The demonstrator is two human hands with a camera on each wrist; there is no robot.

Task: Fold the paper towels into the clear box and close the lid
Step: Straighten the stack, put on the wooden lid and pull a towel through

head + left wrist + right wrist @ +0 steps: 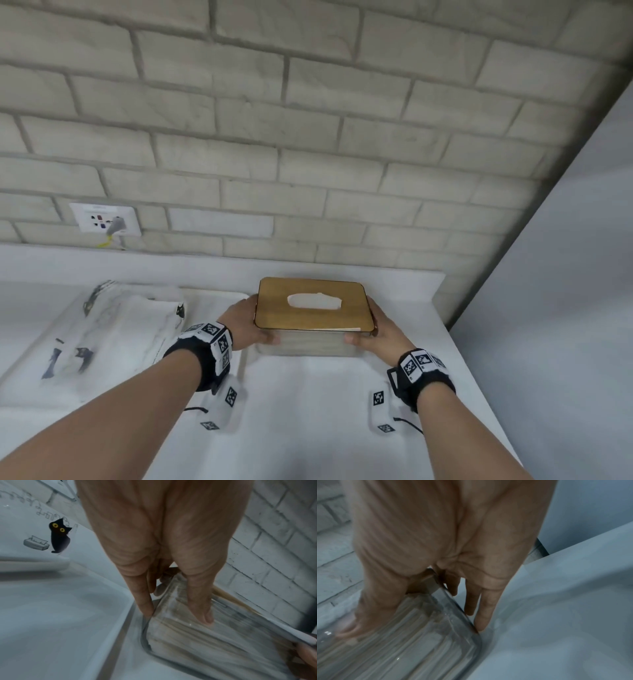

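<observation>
I hold the clear box between both hands on the white tabletop, close to the brick wall. My left hand grips the box's left end, thumb on the front wall and fingers along the side. My right hand grips its right end the same way, thumb across the front and fingers down the side. The wooden lid sits shut on top of the box, and a white paper towel shows through its slot. More paper towels lie stacked inside the box. A printed plastic pack lies left of the box.
</observation>
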